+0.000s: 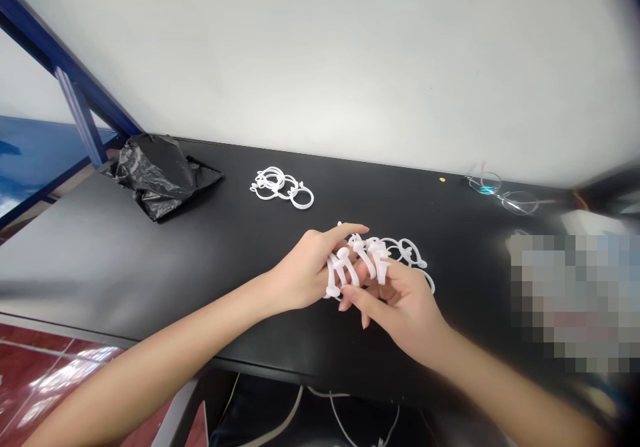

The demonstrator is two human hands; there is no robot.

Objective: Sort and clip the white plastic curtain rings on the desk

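My left hand point(305, 270) curls around several white plastic rings point(345, 270) with small knobs on their ends, its thumb stretched over the top. Across from it, my right hand point(410, 304) grips more of these rings point(379, 260), its thumb pressing near the ones at my left fingers. Both hands meet just above the black table point(225, 254). Behind my right hand lie loose white rings point(411, 252), partly covered by it. Farther back on the table is a small pile of similar rings point(303, 198).
A crumpled black plastic bag point(160, 174) lies at the back left beside a blue metal frame point(80, 94). Eyeglasses point(520, 202) rest at the back right near the wall point(350, 67). A pixelated patch hides the right side. Cables point(295, 410) hang below the table's front edge.
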